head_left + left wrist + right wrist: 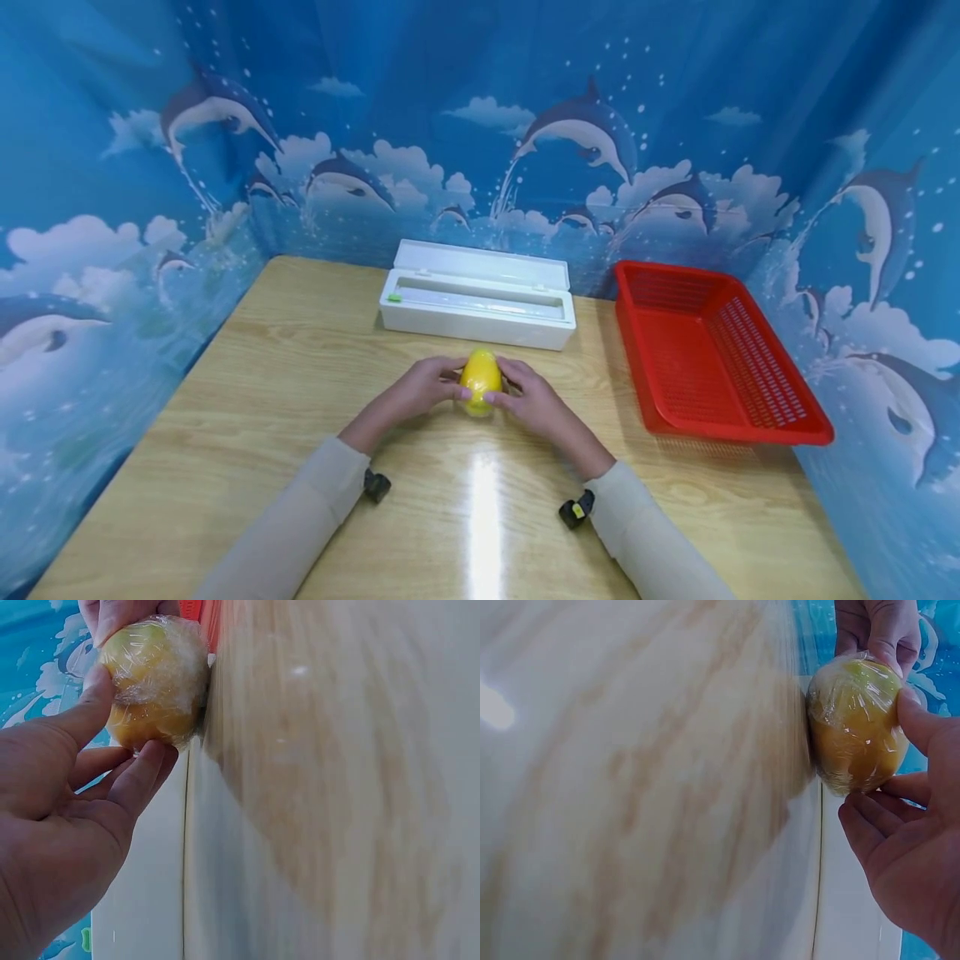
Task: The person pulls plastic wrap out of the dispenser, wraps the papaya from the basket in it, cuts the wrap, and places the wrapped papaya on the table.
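A yellow, oval fruit, perhaps a mango, stands on the table between both hands. Clear cling film wraps it, with creases and shine on its skin in the left wrist view. From one side my left hand holds it between thumb and fingertips. My right hand pinches its opposite side the same way, as the right wrist view also shows. Just beyond the fruit sits a white cling film dispenser box, its lid raised and a green slider at its left end.
At the right of the wooden table stands a red plastic basket with slatted sides. A blue curtain printed with dolphins closes off the back and both sides. Each wrist wears a small black camera.
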{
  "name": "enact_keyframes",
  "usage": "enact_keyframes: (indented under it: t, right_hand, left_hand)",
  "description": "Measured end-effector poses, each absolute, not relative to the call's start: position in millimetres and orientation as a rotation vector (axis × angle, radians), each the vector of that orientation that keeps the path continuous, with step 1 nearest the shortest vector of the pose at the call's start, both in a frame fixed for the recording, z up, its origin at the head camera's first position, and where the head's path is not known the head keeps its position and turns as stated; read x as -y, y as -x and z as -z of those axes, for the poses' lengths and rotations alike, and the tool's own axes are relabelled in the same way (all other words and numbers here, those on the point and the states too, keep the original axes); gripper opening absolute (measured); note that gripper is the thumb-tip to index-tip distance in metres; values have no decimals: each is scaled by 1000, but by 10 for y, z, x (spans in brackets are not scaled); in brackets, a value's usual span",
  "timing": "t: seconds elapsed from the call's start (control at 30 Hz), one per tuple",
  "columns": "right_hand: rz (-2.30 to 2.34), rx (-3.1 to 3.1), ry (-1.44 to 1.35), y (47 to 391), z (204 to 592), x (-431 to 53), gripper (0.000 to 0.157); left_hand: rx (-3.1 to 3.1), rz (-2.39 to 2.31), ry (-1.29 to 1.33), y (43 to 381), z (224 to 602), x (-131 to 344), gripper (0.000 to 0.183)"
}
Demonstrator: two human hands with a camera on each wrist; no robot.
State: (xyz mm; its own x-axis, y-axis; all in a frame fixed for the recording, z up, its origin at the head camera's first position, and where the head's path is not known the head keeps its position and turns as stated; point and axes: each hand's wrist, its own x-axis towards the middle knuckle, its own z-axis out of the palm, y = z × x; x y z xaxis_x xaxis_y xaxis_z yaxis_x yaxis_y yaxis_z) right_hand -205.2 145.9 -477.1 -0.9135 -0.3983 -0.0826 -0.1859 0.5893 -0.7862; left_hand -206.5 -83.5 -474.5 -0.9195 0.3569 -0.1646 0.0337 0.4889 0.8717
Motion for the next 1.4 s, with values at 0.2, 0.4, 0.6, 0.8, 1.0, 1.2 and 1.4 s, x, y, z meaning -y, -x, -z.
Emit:
enact_keyframes:
  t: [0.2, 0.4, 0.6, 0.8, 1.0, 1.2, 1.4]
  right_hand:
    - [1205, -2582, 479, 2036, 4769, -1459, 76]
    - [1188, -2597, 458, 2032, 4737, -1466, 78]
    - [1089, -2657, 423, 2069, 4708, -1461, 77]
    - [1114, -2646, 395, 2078, 4680, -1484, 80]
    - [1131, -2638, 403, 2088, 4687, -1503, 82]
    - [1174, -2619, 437, 2104, 4721, -1516, 77]
    - [1254, -2573, 455, 2117, 4742, -1529, 71]
  left_hand:
    - [-2414, -1411, -318, 2065, 4768, 842, 66]
    - [-2393, -1406, -329, 2073, 4760, 878, 66]
    - [-2325, -1408, -256, 2080, 4701, 925, 73]
    - [-2317, -1396, -232, 2100, 4692, 926, 82]
    - [-2326, -1392, -247, 2100, 4698, 918, 85]
    - [-2337, -1365, -257, 2106, 4695, 919, 85]
    - [-2354, -1375, -274, 2096, 4676, 906, 83]
